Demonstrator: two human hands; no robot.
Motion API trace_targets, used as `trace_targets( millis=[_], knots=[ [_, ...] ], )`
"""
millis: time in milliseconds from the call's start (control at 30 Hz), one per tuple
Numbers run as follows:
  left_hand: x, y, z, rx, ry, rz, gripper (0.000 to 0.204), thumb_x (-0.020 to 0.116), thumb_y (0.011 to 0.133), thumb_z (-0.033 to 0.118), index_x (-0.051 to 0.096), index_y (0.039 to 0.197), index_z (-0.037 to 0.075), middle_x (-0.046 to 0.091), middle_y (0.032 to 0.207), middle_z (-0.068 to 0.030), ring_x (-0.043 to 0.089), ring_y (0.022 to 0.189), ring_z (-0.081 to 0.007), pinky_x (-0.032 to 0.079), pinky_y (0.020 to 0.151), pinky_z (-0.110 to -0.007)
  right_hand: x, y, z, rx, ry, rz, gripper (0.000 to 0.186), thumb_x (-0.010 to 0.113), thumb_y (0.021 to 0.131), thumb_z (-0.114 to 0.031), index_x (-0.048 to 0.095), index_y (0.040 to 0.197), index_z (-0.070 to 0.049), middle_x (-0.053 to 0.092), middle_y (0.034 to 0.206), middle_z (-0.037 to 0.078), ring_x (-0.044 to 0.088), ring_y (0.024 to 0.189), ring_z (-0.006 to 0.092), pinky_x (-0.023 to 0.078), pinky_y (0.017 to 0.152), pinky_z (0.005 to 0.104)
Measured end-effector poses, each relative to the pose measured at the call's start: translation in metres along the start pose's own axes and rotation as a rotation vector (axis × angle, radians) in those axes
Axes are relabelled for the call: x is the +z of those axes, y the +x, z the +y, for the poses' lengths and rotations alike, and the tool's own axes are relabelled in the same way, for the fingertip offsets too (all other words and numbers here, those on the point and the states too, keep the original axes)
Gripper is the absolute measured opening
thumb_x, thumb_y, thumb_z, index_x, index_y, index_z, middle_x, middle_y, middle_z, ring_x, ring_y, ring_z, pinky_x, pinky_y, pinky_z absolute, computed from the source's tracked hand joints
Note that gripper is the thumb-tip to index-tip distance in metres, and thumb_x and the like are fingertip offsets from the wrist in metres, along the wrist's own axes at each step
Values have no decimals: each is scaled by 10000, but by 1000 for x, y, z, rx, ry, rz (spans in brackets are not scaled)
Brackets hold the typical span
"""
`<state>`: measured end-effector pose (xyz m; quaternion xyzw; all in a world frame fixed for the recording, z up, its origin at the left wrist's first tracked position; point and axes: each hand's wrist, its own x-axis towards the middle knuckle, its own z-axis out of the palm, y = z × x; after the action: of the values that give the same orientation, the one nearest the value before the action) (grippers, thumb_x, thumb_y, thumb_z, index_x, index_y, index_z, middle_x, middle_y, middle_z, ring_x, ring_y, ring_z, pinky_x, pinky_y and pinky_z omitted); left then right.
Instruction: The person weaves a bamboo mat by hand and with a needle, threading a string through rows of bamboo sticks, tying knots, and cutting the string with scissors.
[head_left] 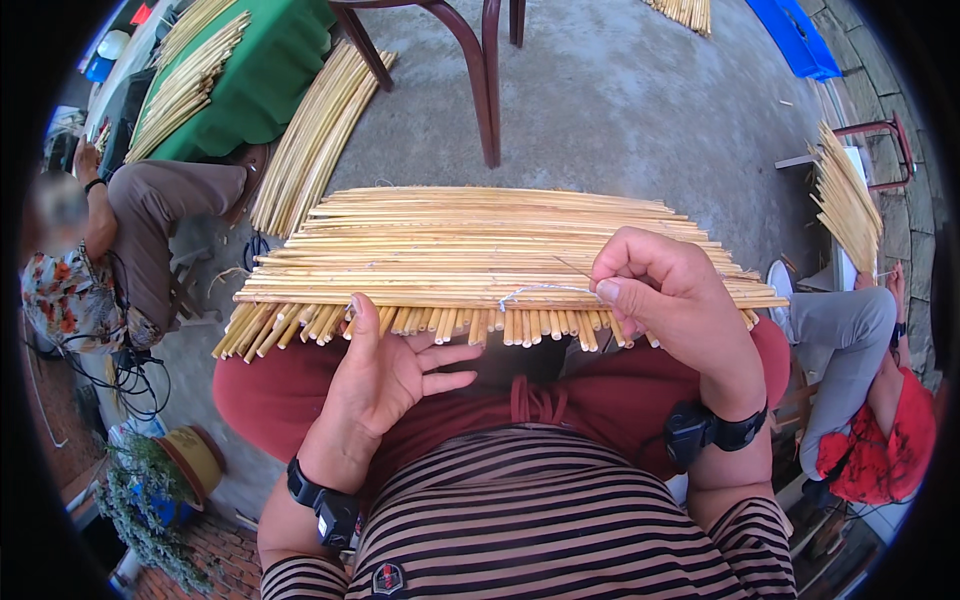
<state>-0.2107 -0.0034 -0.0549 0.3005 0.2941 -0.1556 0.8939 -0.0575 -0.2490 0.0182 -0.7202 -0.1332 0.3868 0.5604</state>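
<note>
Chair leg (490,125) ahead; room rightward

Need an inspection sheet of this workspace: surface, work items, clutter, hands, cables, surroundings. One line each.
Surface: lap in red trousers, above a grey concrete floor.
Work items: pale stalks laid side to side; cut ends of crosswise stalks show beneath the near edge. White thread runs over them to a thin needle.
Clutter: loose stalk bundle on the floor, front left.
Hands: right hand pinches the needle; left hand open at the near edge, contact unclear.
Cables: black tangle at left, beside a seated person.
Surroundings: another seated person at right; green-covered table, brown chair, potted plant.
</note>
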Motion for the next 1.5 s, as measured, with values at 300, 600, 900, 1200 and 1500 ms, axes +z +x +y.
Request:
trace_targets(
  millis=[300,600,900,1200,1500],
  knots=[
    [18,1,-9,153,-151,156,370,455,990,87,423,1331,-52,532,1311,-239,569,1191,-384,528,975,-533,1,0,6,-101,-358,-13,112,608,866,-115,627,885,-6,570,626,100,540,577,158,425,564,322],
    [53,-33,-18,208,-123,165,382,372,992,21,361,1362,-73,486,1357,-245,518,1253,-408,504,1023,-529,-6,-25,3,-189,-406,12,46,608,886,-54,611,876,-9,551,629,5,507,563,60,400,518,248],
    [62,-59,-32,326,-91,102,419,415,977,7,351,1386,-58,493,1366,-223,517,1259,-401,474,1039,-563,0,-39,1,-479,-391,124,34,642,874,-35,639,894,-9,590,802,23,528,704,70,422,622,241],
    [55,-88,-46,458,-68,21,446,451,968,11,373,1407,21,527,1354,-174,545,1240,-366,463,1046,-577,10,-76,-31,-710,68,359,48,647,906,-22,668,945,-5,610,840,-14,528,698,32,430,606,183],
    [87,-165,-25,403,-67,5,432,427,973,35,349,1385,-70,526,1334,-227,563,1216,-377,484,1035,-540,30,-150,-57,-1019,101,484,72,630,894,15,633,960,44,608,908,99,546,673,78,440,614,188]
  ],
)
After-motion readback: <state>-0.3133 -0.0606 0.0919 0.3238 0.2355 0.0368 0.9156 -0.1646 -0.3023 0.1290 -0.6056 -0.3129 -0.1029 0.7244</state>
